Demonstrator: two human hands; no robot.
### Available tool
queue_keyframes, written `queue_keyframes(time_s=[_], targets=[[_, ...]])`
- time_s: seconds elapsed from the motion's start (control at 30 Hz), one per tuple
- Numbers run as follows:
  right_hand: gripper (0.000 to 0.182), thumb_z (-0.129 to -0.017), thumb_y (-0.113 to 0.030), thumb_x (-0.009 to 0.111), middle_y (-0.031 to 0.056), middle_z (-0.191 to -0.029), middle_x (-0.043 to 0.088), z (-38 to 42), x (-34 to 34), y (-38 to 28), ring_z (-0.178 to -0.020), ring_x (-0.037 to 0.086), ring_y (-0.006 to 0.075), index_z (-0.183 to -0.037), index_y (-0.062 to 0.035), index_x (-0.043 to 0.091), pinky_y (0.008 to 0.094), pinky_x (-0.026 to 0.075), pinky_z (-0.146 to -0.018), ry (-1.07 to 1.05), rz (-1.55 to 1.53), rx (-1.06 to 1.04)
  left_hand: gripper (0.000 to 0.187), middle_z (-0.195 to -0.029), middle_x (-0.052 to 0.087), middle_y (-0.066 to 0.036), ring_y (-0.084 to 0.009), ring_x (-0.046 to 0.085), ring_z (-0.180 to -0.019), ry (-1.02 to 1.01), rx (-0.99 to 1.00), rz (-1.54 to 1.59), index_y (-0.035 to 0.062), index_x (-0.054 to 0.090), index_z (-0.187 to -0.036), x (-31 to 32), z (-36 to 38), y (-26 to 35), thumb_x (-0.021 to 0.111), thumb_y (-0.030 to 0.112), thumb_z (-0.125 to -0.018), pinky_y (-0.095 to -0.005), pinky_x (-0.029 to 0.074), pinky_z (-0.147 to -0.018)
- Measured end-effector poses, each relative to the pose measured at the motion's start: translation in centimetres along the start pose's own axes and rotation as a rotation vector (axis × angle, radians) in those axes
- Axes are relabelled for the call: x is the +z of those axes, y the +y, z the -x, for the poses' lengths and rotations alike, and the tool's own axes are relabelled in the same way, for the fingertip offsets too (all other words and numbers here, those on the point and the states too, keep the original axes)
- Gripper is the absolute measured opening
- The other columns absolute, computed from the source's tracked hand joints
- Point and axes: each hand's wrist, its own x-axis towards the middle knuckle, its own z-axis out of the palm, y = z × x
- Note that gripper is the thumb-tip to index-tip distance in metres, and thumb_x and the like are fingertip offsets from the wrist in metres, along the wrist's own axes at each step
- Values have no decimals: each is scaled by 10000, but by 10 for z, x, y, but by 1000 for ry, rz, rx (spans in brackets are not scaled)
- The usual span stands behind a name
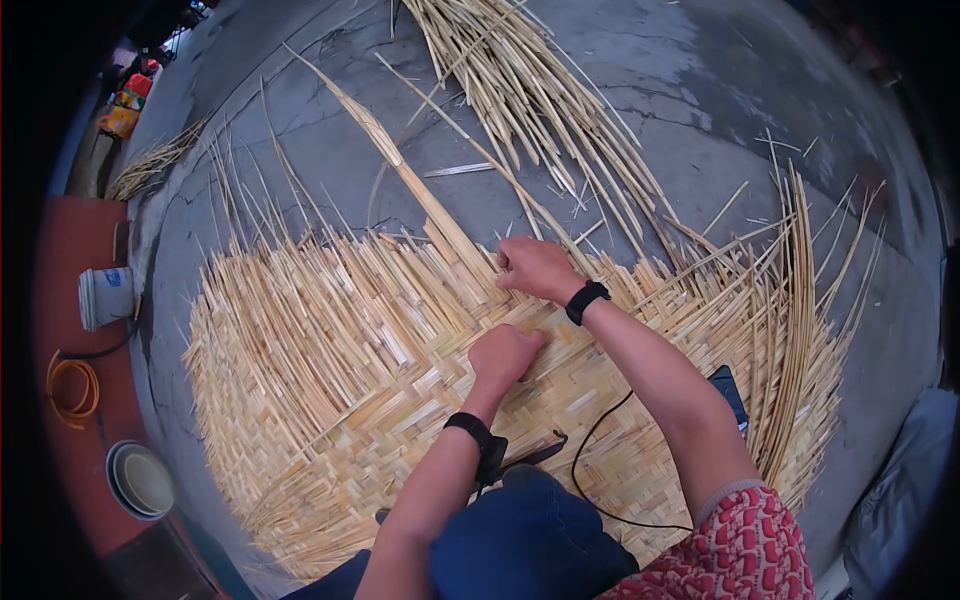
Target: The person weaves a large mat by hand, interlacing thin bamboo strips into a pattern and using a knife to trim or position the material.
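A large mat (350, 435) of pale flat strips, woven in a zigzag pattern, spreads under both hands. My left hand (503, 355) is closed low over its middle, thumb toward the right; its fingertips are hidden. Just above and to the right, my right hand (540, 270) is curled closed at the line where the weave meets the loose strip ends. Whatever either hand pinches is hidden. Long split strips (405, 175) stick out past the far edge, left of my right hand. Near my knees lies a dark curved tool (540, 456), partly covered.
A bundle of long stalks (540, 115) lies on the grey concrete beyond the mat. More thin strips (795, 330) rest across its right side, near a phone-like dark object (729, 397). A black cable (578, 450) loops by my legs. Left stand a white bucket (106, 298) and a basin (143, 482).
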Motion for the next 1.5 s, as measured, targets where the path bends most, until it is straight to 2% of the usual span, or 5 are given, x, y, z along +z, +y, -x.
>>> queue_keyframes(time_s=[0.3, 0.97, 1.17, 1.23, 1.5], targets=[[239, -817, -129, 816, 33, -872, 606, -4, -5, 30, -800, 583, 145, -918, -58, 611, 312, 490, -744, -126, -409, -158, 522, -509, 659, 4, -153, 682, -550, -4, 11, 19, 130, 728, -578, 2, 0, -4, 558, 514, -888, -294, 524, -620], [300, -869, -28, 653, 98, -1013, 610, 23, -13, 2, -915, 641, 243, -1166, -22, 610, 340, 525, -860, 169, -448, -117, 571, -494, 639, -14, -197, 688, -598, -75, 56, 27, 118, 721, -554, -9, 4, 3, 566, 555, -888, -342, 526, -655], [222, -892, -83, 603, 177, -960, 595, 175, 28, -56, -911, 596, 413, -1099, -37, 538, 459, 511, -776, -56, -242, -204, 396, -717, 750, -72, -178, 719, -637, 61, 353, -99, 59, 748, -742, -1, -16, -37, 678, 410, -913, -349, 553, -662], [211, -892, -77, 587, 170, -936, 591, 206, 41, -63, -895, 601, 404, -1089, -28, 530, 463, 516, -780, -183, -187, -345, 324, -826, 766, -97, -193, 731, -696, -377, 140, 437, 38, 746, -879, -15, -6, -27, 670, 338, -975, -357, 574, -668], [115, -854, -123, 606, 93, -908, 621, 228, 105, -51, -866, 637, 291, -957, -76, 621, 409, 522, -761, -96, 105, -582, 324, -1149, 718, -117, -181, 699, -1014, -286, 312, 942, 12, 635, -1242, -64, -25, 52, 603, 260, -1036, -343, 583, -839]])
